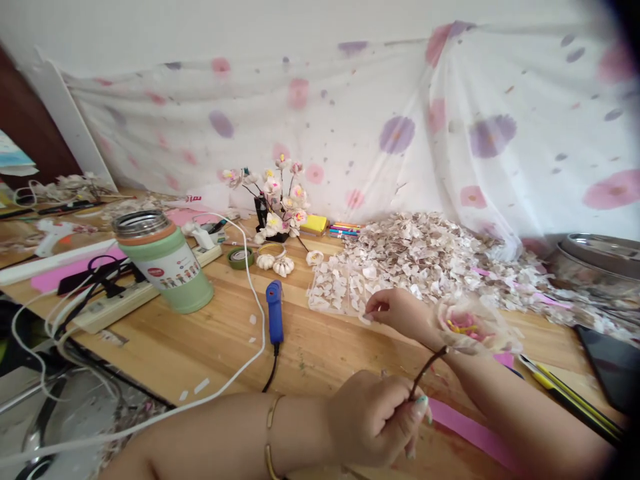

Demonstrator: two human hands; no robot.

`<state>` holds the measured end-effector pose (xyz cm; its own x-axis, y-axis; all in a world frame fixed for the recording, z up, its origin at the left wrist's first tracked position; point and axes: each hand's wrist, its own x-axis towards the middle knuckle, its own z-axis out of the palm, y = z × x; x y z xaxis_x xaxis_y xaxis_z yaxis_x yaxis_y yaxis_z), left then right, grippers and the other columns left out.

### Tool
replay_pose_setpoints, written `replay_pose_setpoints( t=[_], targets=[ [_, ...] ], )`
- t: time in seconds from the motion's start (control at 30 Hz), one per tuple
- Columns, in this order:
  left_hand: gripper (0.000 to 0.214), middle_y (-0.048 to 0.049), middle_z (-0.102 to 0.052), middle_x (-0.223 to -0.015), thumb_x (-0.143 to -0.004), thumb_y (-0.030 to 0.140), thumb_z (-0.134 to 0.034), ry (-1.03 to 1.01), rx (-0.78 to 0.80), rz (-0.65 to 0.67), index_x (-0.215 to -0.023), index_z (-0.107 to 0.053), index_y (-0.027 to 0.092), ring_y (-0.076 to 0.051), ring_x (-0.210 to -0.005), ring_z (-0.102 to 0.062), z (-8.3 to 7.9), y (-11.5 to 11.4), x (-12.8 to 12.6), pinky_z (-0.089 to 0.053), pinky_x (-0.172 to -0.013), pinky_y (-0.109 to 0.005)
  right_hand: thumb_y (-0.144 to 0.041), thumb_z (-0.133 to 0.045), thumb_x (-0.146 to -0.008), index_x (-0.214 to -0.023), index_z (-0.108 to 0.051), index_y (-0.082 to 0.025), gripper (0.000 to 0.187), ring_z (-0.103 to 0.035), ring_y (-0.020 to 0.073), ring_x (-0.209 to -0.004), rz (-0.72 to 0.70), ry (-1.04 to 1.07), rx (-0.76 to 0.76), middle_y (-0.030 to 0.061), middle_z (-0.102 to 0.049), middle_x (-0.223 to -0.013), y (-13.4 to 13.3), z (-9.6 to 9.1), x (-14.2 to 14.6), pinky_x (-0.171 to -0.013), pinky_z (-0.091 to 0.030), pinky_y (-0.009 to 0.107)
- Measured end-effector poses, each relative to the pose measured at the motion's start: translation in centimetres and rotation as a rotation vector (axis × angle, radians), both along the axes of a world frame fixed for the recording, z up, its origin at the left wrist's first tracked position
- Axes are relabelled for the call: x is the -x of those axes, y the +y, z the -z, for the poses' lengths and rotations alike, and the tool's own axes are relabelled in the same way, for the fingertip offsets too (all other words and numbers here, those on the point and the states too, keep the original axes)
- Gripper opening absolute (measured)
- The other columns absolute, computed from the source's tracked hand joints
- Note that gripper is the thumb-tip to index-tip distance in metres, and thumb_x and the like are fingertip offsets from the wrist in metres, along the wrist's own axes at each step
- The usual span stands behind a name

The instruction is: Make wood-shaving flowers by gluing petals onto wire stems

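Note:
My left hand [377, 417] is closed around the thin brown stem [426, 373] of an artificial flower. The flower [473, 325] has pale, translucent petals and a pink and yellow centre, and it stands in front of my right forearm. My right hand [403, 313] reaches across to the near edge of a clear tray [327, 309] of loose pale petals. Thumb and fingers there pinch a small whitish petal [366, 319]. Behind the tray rises a large heap of similar petals [425, 260].
A blue corded tool [275, 313], a green thermos [167, 267] and a power strip [115, 307] occupy the left. Finished flowers [280, 200] stand in a black holder at the back. A yellow-black cutter [565, 393] and dark phone [607, 363] lie right. White cable [257, 293] crosses the table.

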<state>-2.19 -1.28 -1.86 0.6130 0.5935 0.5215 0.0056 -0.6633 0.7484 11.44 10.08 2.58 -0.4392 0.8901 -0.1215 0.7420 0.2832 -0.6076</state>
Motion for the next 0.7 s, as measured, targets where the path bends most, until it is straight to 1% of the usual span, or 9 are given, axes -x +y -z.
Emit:
replay_pose_setpoints(
  t=[0.07,0.13,0.23,0.33,0.43,0.5,0.6,0.7],
  targets=[
    [0.027,-0.0001,-0.061,-0.046,-0.095,0.032,-0.029,0.051,0.003,-0.015,-0.085,-0.049,0.018,-0.012,-0.04,-0.058,-0.4,0.0,0.1,-0.044,-0.047,-0.019,-0.025,-0.062,-0.074,-0.078,-0.072,-0.016,0.014,-0.061,0.0187,-0.068,0.026,-0.019,-0.055,0.0058,-0.07,-0.073,1.2,-0.8,1.0,-0.063,-0.043,0.028],
    [0.026,0.0006,-0.059,-0.047,-0.094,0.032,-0.03,0.082,-0.029,-0.031,-0.083,-0.049,0.019,-0.012,-0.041,-0.057,-0.8,0.0,0.3,-0.042,-0.046,-0.019,-0.026,-0.063,-0.075,-0.08,-0.073,-0.017,0.015,-0.061,0.0169,-0.068,0.048,-0.036,-0.088,0.0045,-0.071,-0.075,2.8,-1.2,2.3,-0.063,-0.043,0.026],
    [0.027,0.0014,-0.058,-0.049,-0.094,0.033,-0.029,0.091,-0.076,-0.041,-0.081,-0.048,0.019,-0.011,-0.042,-0.057,-1.1,0.0,0.4,-0.041,-0.045,-0.019,-0.027,-0.063,-0.076,-0.086,-0.075,-0.017,0.018,-0.062,0.0153,-0.066,0.09,-0.062,-0.092,0.003,-0.072,-0.076,5.1,-1.0,3.9,-0.061,-0.043,0.024],
    [0.034,0.0015,-0.057,-0.05,-0.095,0.037,-0.028,0.129,-0.073,-0.054,-0.079,-0.051,0.019,-0.01,-0.042,-0.055,-0.9,0.1,0.2,-0.038,-0.043,-0.018,-0.025,-0.063,-0.077,-0.087,-0.076,-0.017,0.018,-0.064,0.0163,-0.07,0.12,-0.07,-0.093,0.0033,-0.074,-0.078,6.6,-0.6,4.5,-0.061,-0.045,0.023],
    [0.047,0.0002,-0.055,-0.047,-0.094,0.046,-0.022,0.162,-0.116,-0.139,-0.077,-0.055,0.019,-0.01,-0.038,-0.048,-0.1,0.3,-0.2,-0.032,-0.038,-0.02,-0.024,-0.061,-0.079,-0.091,-0.076,-0.018,0.02,-0.066,0.0175,-0.077,0.124,-0.052,-0.119,0.0041,-0.075,-0.085,6.8,-0.4,4.4,-0.065,-0.046,0.022],
    [0.05,0.0003,-0.053,-0.046,-0.094,0.048,-0.02,0.192,-0.122,-0.154,-0.078,-0.058,0.019,-0.01,-0.035,-0.044,0.5,0.3,-0.4,-0.03,-0.036,-0.021,-0.023,-0.061,-0.079,-0.091,-0.076,-0.019,0.02,-0.066,0.018,-0.077,0.11,-0.049,-0.131,0.0042,-0.075,-0.086,6.4,-0.3,4.2,-0.066,-0.047,0.023],
    [0.05,0.0013,-0.051,-0.043,-0.094,0.049,-0.022,0.234,-0.111,-0.207,-0.083,-0.06,0.02,-0.011,-0.033,-0.042,1.2,0.4,-0.7,-0.029,-0.035,-0.022,-0.015,-0.062,-0.075,-0.084,-0.077,-0.021,0.019,-0.065,0.0184,-0.076,0.042,-0.08,-0.138,0.0041,-0.074,-0.082,5.5,0.3,4.1,-0.067,-0.047,0.024],
    [0.043,0.0014,-0.053,-0.045,-0.094,0.047,-0.028,0.29,-0.087,-0.191,-0.088,-0.062,0.021,-0.011,-0.036,-0.047,1.6,0.6,-1.0,-0.033,-0.037,-0.02,-0.006,-0.062,-0.069,-0.079,-0.078,-0.022,0.025,-0.064,0.0201,-0.085,-0.037,-0.124,-0.164,0.0049,-0.073,-0.085,5.0,1.0,4.2,-0.076,-0.046,0.025]
  ],
)
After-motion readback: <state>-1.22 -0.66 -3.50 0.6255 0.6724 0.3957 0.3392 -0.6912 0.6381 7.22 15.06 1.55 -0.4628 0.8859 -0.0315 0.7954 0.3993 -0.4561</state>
